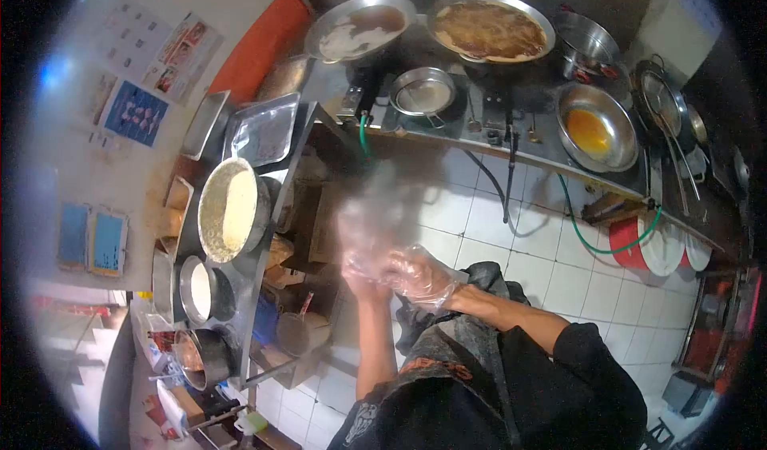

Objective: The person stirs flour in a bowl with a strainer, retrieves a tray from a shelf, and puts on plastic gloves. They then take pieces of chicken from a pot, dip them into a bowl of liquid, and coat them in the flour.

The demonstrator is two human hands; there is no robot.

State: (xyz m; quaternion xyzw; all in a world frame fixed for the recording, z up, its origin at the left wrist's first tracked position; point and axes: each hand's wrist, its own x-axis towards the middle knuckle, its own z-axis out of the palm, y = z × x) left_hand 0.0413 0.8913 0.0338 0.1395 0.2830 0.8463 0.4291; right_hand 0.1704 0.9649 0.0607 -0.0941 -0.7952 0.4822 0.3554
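Clear plastic glove [441,293] on the right hand [414,276], crinkled and loose, cuff flaring at the wrist. Its long axis follows the right forearm: fingers toward the left, cuff back to the right. Left hand [366,242] sits just left and forward of it, left forearm pointing almost straight ahead. So the two axes meet near square, around the base of the left hand. That crossing is the relation to watch.

Hand state: together, right fingers curled in against the left. Pinching film or only touching, can't tell. Left fingers are lost in a hazy blur; spread or curled, can't tell. Looks like film on that one too, not certain.

Both hands are in front of the dark clothing [543,394], above the white tile floor [495,222], not touching either counter.

Closest bowl from where I'm standing: the deep one [212,214] with pale powder [238,210], on the side counter, left and slightly forward. Left hand is nearer to it; right hand is on the far side. Two wide pans [358,4] of frothy liquid are straight ahead on the front counter, well apart from both hands.
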